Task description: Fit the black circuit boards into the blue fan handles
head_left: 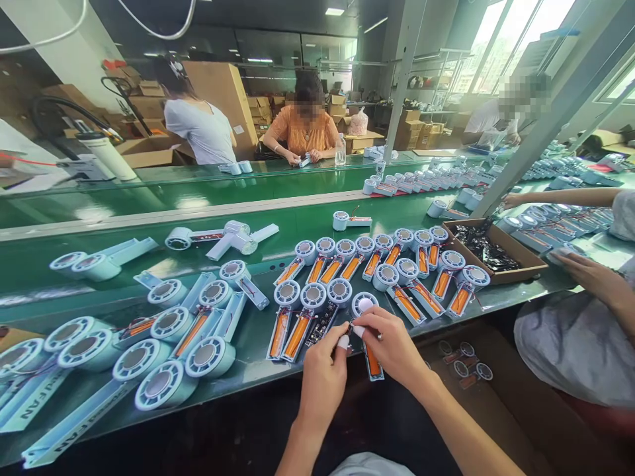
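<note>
My left hand [325, 370] and my right hand [389, 340] meet at the front edge of the bench, fingertips pinched close together. Between them is a small dark part [350, 326], too small to make out. White covers sit on some fingertips. Just beyond and under the fingers lies an open handheld fan [364, 303], its round head facing up, with an orange battery [373, 362] in its handle below my right hand. Left of it, a fan with a black circuit board [323, 324] lies near my left hand. Rows of open fans [351, 266] with orange batteries lie behind.
More light-blue fans [163, 387] are heaped at left. A cardboard box [520, 270] of small black parts stands at right, below a slanting metal post [536, 119]. A co-worker's hand [585, 271] is at far right. Across the green conveyor [248, 201], other people sit.
</note>
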{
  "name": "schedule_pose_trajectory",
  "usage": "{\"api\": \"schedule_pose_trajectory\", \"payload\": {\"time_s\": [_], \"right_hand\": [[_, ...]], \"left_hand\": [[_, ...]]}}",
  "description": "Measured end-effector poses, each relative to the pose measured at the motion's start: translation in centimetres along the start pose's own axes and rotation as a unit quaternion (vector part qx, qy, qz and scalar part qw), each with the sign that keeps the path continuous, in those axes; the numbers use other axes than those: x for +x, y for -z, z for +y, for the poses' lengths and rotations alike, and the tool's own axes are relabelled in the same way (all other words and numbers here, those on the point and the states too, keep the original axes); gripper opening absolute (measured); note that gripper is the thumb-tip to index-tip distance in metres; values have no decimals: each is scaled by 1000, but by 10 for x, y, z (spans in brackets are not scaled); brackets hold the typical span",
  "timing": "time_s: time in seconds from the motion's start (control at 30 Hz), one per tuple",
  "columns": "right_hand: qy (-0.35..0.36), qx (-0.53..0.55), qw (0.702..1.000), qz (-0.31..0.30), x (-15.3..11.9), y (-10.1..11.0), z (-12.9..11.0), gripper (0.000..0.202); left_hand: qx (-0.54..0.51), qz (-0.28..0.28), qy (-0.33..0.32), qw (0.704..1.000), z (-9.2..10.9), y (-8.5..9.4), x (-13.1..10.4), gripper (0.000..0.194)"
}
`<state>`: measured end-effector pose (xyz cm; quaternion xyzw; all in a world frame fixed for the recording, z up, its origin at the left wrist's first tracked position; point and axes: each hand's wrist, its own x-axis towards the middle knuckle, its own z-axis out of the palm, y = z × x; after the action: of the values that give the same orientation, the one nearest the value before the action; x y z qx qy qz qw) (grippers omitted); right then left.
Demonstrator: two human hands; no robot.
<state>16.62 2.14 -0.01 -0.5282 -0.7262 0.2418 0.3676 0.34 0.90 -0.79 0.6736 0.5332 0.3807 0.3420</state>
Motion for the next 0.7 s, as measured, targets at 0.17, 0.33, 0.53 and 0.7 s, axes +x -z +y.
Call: {"api": "schedule_pose_trajectory", "payload": {"time_s": [0.17,0.33,0.53,0.7], "right_hand": [[-7,68,997,-37,8,13,3,21],[-25,100,994,-36,7,14,7,17],[-72,112,991,0,7,9,0,18],[-126,159,979,-8,6,17,-13,21]], "left_hand": [[-46,-57,6,997,6,15,11,37],[-58,-79,1,995,8,17,14,35],[-53,-60,-1,997,8,10,19,35],[-69,-38,12,997,18,2,7,39]]}}
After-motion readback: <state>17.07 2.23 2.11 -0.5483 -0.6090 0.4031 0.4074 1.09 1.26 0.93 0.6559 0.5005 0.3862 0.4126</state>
